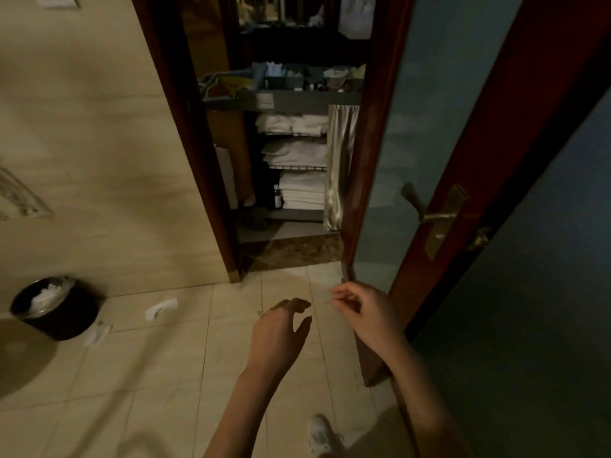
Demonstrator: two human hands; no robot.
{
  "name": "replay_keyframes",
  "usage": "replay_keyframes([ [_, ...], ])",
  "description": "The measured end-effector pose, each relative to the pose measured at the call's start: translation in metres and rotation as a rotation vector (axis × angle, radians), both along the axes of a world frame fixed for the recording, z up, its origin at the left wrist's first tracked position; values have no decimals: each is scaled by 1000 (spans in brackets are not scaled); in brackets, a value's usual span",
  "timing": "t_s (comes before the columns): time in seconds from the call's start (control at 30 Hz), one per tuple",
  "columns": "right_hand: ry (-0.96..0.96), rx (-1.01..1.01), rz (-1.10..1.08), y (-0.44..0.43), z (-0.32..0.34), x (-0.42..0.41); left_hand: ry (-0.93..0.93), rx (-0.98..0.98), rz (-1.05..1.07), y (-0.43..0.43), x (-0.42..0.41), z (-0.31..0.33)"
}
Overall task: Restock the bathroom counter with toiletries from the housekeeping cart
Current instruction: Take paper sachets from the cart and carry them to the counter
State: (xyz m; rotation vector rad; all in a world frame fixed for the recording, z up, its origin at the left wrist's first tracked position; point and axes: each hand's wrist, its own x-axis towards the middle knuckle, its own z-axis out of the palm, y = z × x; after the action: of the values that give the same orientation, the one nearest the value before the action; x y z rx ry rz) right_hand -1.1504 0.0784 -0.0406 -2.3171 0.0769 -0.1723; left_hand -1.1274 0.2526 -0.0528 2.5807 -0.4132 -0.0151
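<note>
The housekeeping cart (284, 100) is standing just beyond the doorway, and the dark door frame (185, 133) is cutting off both its sides. Its grey top tray (297, 81) is holding small toiletries too blurred to tell apart; folded white towels (297, 153) are lying on wire shelves. A reddish wooden door (469, 153) with a brass handle (429, 211) is standing open. A round black bin (56, 312) and paper scraps (161, 309) are sitting on the glossy tiled floor (158, 375). The left hand (281, 328) and right hand (368, 314) are hovering apart, loosely curled, holding nothing.
</note>
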Motion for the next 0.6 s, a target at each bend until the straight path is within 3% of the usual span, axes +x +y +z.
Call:
replay_keyframes([
  [0.37, -31, 3, -31, -60, 18, 173, -30, -86, 42, -56, 174, 24],
  [0.6, 123, 46, 56, -43, -26, 237, 122, -50, 82, -41, 227, -13],
])
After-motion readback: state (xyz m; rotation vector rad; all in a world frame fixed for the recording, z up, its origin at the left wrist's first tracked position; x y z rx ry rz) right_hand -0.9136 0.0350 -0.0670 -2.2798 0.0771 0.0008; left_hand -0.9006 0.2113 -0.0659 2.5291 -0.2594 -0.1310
